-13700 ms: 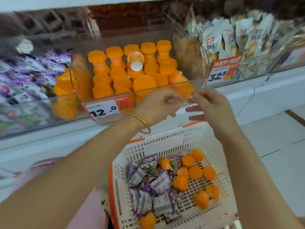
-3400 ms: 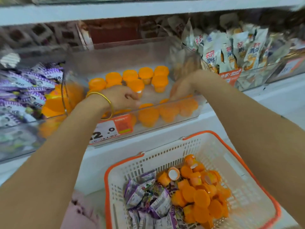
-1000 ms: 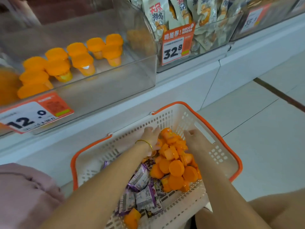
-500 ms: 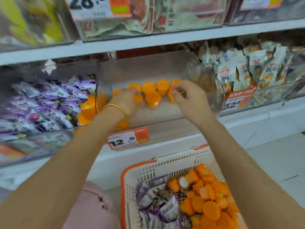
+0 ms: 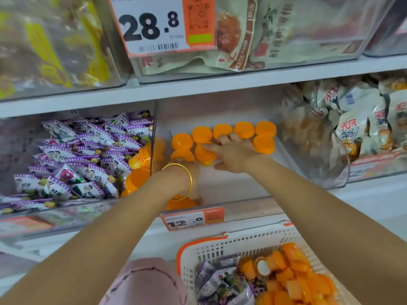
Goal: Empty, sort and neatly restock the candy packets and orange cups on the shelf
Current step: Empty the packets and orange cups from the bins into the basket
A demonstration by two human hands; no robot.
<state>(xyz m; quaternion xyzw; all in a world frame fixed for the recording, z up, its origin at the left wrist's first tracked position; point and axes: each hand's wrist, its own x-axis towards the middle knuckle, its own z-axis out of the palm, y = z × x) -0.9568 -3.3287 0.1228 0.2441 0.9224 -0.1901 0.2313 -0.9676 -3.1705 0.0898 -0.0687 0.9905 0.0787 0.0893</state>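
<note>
With my right hand [image 5: 233, 154] spread flat on the orange cups [image 5: 244, 129] at mid-frame, I judge I'm squaring rows, eight lids showing in the clear bin [image 5: 231, 188], while my left hand [image 5: 189, 179], grip hidden, reaches a ninth; two strays sit among the candy packets [image 5: 88, 150] at left.

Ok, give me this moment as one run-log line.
right hand: fingers spread on orange cups in clear bin | left hand: low at bin front, grip unclear | basket: holds more cups, candy packets
</note>
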